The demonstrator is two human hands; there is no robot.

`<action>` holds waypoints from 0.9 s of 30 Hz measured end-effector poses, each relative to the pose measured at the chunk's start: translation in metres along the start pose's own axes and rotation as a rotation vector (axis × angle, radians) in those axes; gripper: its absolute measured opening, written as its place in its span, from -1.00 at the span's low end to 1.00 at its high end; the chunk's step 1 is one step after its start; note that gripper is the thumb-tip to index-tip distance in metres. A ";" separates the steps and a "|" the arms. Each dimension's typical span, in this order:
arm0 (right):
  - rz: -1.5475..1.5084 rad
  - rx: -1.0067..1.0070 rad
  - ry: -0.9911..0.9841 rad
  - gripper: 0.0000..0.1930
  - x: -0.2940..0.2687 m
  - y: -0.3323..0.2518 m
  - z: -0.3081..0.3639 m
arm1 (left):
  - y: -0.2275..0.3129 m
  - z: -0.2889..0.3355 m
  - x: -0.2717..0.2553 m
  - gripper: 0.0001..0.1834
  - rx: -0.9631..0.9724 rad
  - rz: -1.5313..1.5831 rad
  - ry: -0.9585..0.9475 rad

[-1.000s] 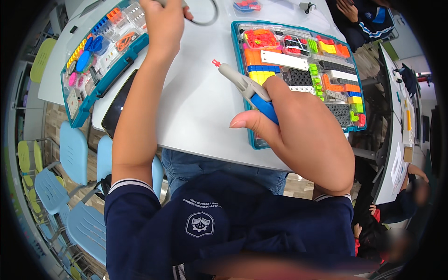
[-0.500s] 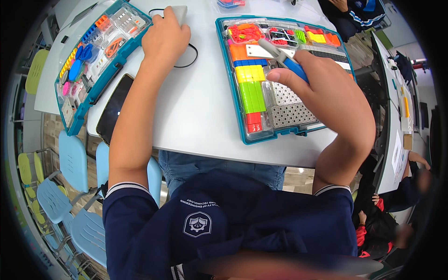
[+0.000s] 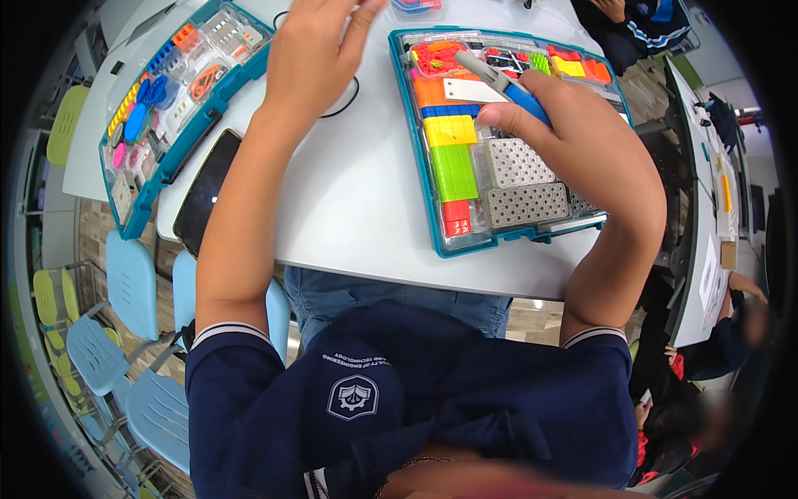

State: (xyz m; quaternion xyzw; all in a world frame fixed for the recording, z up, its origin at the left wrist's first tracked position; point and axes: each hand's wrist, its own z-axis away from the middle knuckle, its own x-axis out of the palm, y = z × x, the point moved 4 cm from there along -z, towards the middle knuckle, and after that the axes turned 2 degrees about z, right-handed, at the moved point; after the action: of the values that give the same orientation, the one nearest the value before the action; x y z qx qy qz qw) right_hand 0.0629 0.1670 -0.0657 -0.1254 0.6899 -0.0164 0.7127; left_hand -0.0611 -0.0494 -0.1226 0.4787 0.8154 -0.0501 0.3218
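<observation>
My left hand [image 3: 317, 62] is raised over the table at the upper edge, its visible fingers stretched out and apart. The fingertips run out of the picture, and I see nothing held there. A dark cable [image 3: 342, 101] curves out beside it on the table. My right hand [image 3: 565, 125] is closed round a grey-and-blue hand tool [image 3: 525, 101], whose grey end points up and left; its exact kind is unclear. Below that hand lies an open teal-edged case [image 3: 426, 200], with orange, blue, yellow, green and red building pieces, grey perforated plates and small clear boxes.
A second teal case [image 3: 195, 137] of mixed parts lies at the left on the white table [image 3: 349, 216]. A black phone [image 3: 206, 191] is between it and my left forearm. Light-blue chairs [image 3: 131, 274] stand at the left; other people sit at the right.
My left hand has moved up and slightly right, away from where it held a pale grey block, now out of sight. The right hand and its tool have shifted only slightly.
</observation>
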 end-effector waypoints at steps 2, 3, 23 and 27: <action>-0.031 -0.019 0.055 -0.34 -0.002 0.000 0.001 | 0.015 -0.003 -0.001 -0.86 0.097 0.256 -0.028; -0.014 -0.026 0.046 -0.35 -0.002 0.000 0.002 | 0.023 -0.002 0.000 -0.88 0.152 0.329 -0.040; -0.012 0.144 -0.095 -0.40 -0.028 0.018 0.022 | 0.050 0.015 0.023 -0.88 0.131 0.032 0.078; -0.027 0.212 0.017 -0.24 -0.034 0.023 0.025 | 0.050 0.014 0.030 -0.90 0.216 -0.161 0.111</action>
State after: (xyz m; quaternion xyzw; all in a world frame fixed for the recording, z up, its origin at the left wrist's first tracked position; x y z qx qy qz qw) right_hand 0.0825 0.1996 -0.0364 -0.0586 0.6888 -0.0999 0.7157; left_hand -0.0235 -0.0055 -0.1390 0.4457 0.8575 -0.1366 0.2178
